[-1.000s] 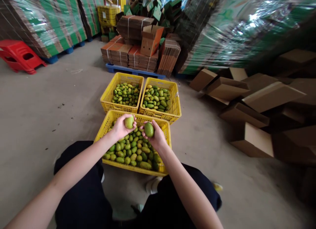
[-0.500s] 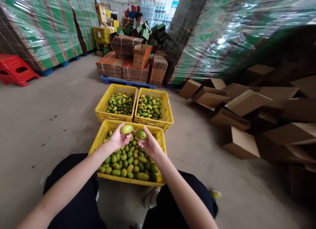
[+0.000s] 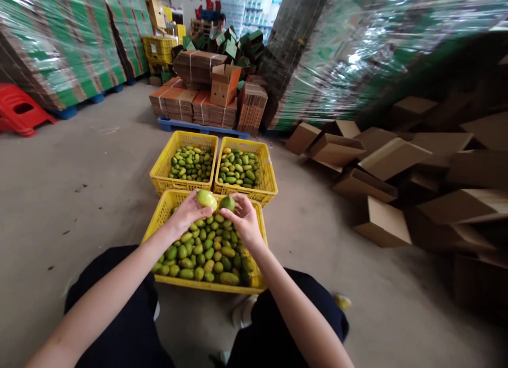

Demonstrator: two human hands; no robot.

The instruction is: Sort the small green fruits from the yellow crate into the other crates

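My left hand point(image 3: 191, 211) is closed round a pale green mango point(image 3: 207, 199), its shiny side turned up. Close beside it, my right hand point(image 3: 245, 218) grips a smaller, darker green mango point(image 3: 227, 203) between thumb and fingers. Both hands are above the far part of a large yellow crate point(image 3: 198, 287), which is filled with green and yellowish mangoes point(image 3: 206, 251). Behind it, a left yellow crate point(image 3: 157, 176) and a right yellow crate point(image 3: 270, 176) stand side by side, each holding more mangoes.
Flattened cartons point(image 3: 174, 104) lie stacked on a blue pallet point(image 3: 198, 128) behind the crates. Open cardboard boxes point(image 3: 383, 222) are heaped at the right. A red stool point(image 3: 24, 111) stands at the left, near wrapped pallet loads point(image 3: 71, 45). A person point(image 3: 220, 24) is far back.
Both mangoes have been turned in my fingers, and my hands have risen slightly in view. My right hand has rolled, with its fingers now over the top of its mango. The view has shifted slightly.
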